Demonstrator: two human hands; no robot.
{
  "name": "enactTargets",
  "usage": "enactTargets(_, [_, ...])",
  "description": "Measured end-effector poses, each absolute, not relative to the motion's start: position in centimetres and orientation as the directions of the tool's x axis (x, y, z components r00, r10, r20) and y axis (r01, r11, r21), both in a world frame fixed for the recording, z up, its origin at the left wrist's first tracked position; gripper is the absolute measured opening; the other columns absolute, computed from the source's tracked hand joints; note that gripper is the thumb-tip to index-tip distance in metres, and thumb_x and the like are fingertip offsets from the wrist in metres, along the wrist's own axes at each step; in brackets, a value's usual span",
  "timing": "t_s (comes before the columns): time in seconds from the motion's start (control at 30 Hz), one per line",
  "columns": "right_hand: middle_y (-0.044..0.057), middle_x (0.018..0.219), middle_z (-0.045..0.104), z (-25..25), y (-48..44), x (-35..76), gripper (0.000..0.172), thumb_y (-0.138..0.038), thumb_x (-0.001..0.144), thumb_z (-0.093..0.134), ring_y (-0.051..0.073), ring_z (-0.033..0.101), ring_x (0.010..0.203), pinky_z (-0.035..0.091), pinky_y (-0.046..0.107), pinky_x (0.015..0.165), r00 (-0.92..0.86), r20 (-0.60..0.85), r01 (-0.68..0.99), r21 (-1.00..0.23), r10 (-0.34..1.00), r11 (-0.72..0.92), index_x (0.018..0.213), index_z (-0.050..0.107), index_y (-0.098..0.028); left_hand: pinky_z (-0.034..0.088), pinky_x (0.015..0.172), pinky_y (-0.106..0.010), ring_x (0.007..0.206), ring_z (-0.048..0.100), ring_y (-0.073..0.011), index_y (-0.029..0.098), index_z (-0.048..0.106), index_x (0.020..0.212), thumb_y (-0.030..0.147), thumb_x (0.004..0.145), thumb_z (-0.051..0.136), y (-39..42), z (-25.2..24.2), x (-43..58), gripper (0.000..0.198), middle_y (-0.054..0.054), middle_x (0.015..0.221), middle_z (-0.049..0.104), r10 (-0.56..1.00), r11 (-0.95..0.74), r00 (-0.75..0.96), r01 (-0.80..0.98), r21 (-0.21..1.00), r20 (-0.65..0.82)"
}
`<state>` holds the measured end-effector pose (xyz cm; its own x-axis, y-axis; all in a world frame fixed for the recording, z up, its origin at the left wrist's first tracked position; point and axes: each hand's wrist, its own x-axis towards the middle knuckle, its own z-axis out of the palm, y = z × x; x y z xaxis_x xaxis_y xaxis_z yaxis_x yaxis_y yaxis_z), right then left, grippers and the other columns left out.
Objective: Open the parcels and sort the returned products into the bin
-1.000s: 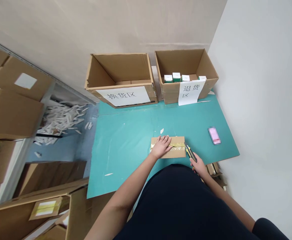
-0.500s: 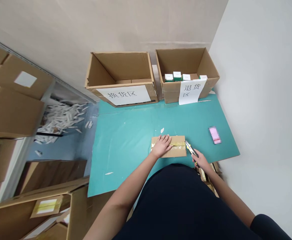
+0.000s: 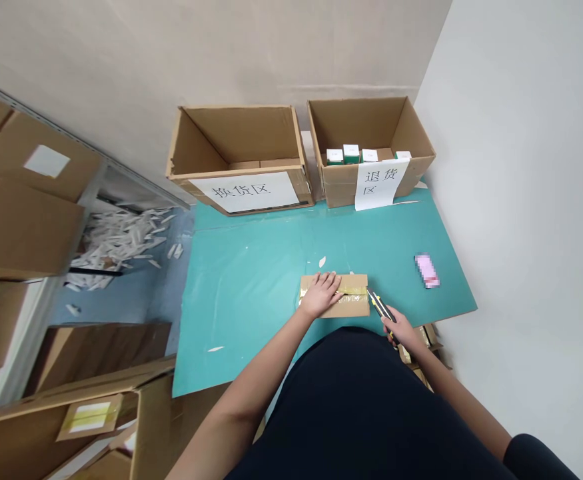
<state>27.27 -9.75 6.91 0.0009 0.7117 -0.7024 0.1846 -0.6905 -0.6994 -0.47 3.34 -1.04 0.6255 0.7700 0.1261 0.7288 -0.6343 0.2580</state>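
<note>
My left hand point(image 3: 322, 295) lies flat on a small, flat cardboard parcel point(image 3: 356, 306), pressing on its top. A strip of yellowish packing tape point(image 3: 353, 291) runs lengthwise along the parcel and passes under my fingers. My right hand point(image 3: 398, 328) grips a yellow-and-black utility knife point(image 3: 382, 306). The knife's blade tip is at the parcel's right end, by the tape. The parcel lies on a teal cutting mat point(image 3: 251, 313). A pink object with a blurred surface, probably a phone point(image 3: 427, 271), lies on the mat to the right.
Along the mat's far edge stand an open carton with a white paper sign point(image 3: 244, 192) and another open carton point(image 3: 338, 190) holding several small white-and-green boxes point(image 3: 351, 154). White paper scraps point(image 3: 118, 239) cover the floor at left, beside stacked cartons point(image 3: 18, 227). A wall point(image 3: 516, 200) stands at right.
The knife in my right hand has swung slightly, bringing its tip closer to the tape at the parcel's right end. My left hand stays on the parcel.
</note>
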Motion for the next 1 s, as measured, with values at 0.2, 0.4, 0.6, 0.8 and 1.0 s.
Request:
enactTargets(0.2, [-0.009, 0.061, 0.054, 7.5, -10.3, 26.9, 0.064, -0.047, 0.083, 0.057, 0.009, 0.049, 0.039, 0.036, 0.018, 0.035, 0.029, -0.721, 0.173, -0.678, 0.692, -0.714, 0.140, 0.048, -0.021, 0.034, 0.115, -0.055, 0.132, 0.053, -0.0336, 0.023, 0.055, 0.143, 0.048, 0.098, 0.051, 3.4, -1.0, -0.5, 0.051, -0.017, 0.142, 0.059, 0.765, -0.640, 0.629, 0.723, 0.260, 0.134])
enactTargets(0.4, [-0.008, 0.061, 0.054, 7.4, -11.2, 26.4, 0.061, -0.047, 0.083, 0.058, 0.010, 0.050, 0.040, 0.036, 0.019, 0.035, 0.029, -0.728, 0.173, -0.671, 0.685, -0.721, 0.138, 0.050, -0.022, 0.035, 0.115, -0.054, 0.131, 0.054, -0.0330, 0.024, 0.054, 0.144, 0.049, 0.098, 0.051, 3.7, -1.1, -0.4, 0.052, -0.016, 0.142, 0.059, 0.772, -0.631, 0.623, 0.727, 0.270, 0.126])
enactTargets(0.6, [-0.008, 0.061, 0.054, 7.4, -11.6, 26.4, 0.064, -0.048, 0.083, 0.058, 0.011, 0.050, 0.040, 0.035, 0.019, 0.035, 0.032, -0.725, 0.171, -0.674, 0.688, -0.718, 0.141, 0.049, -0.021, 0.035, 0.115, -0.054, 0.131, 0.054, -0.0329, 0.024, 0.054, 0.144, 0.049, 0.099, 0.050, 3.6, -0.9, -0.4, 0.052, -0.016, 0.143, 0.059, 0.768, -0.636, 0.628, 0.722, 0.272, 0.128])
enactTargets(0.8, [-0.007, 0.061, 0.055, 8.7, -12.2, 27.0, 0.061, -0.042, 0.086, 0.060, 0.010, 0.050, 0.040, 0.035, 0.018, 0.035, 0.053, -0.753, 0.204, -0.635, 0.656, -0.745, 0.143, 0.049, -0.023, 0.036, 0.114, -0.054, 0.130, 0.054, -0.0329, 0.021, 0.056, 0.141, 0.048, 0.100, 0.046, 3.7, -0.5, -0.3, 0.050, -0.017, 0.142, 0.060, 0.765, -0.640, 0.633, 0.726, 0.251, 0.117])
enactTargets(1.0, [-0.007, 0.064, 0.055, 8.4, -11.0, 27.8, 0.061, -0.043, 0.087, 0.058, 0.009, 0.049, 0.041, 0.038, 0.018, 0.036, 0.108, -0.709, 0.176, -0.677, 0.697, -0.715, 0.143, 0.049, -0.022, 0.036, 0.113, -0.053, 0.131, 0.053, -0.0329, 0.021, 0.057, 0.141, 0.048, 0.100, 0.046, 3.9, -0.3, -0.3, 0.050, -0.017, 0.142, 0.060, 0.762, -0.642, 0.638, 0.721, 0.262, 0.114])
